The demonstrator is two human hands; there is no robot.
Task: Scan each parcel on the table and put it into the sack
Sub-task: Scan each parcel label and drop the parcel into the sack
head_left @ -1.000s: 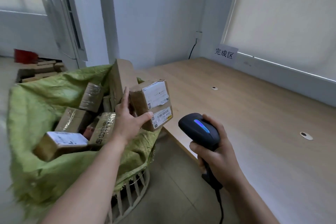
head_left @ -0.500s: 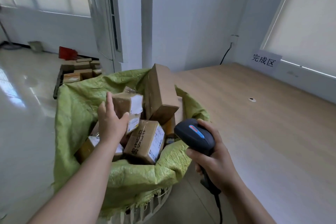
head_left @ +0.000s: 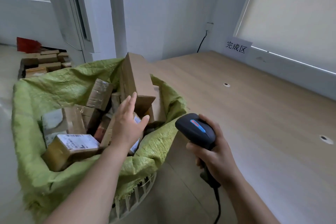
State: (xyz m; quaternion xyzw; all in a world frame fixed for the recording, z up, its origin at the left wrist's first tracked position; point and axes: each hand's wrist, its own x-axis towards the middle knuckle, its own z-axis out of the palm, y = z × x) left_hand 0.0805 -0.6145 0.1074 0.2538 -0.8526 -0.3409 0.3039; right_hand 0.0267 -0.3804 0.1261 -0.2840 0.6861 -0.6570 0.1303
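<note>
Only two arms and two hands of the person are in the view. The left hand (head_left: pixel 127 129) is bare, with long slim fingers; their tips look a little blurred, so the nails cannot be told. The left forearm (head_left: pixel 94 183) is bare too, slender, smooth, and it becomes wider toward the elbow side. The right hand (head_left: pixel 216 156) is also bare; its knuckles and the folds of skin at the thumb base are seen clearly. The right forearm (head_left: pixel 254 205) is uncovered along all its visible length and has the same slender, even shape as the left one.
</note>
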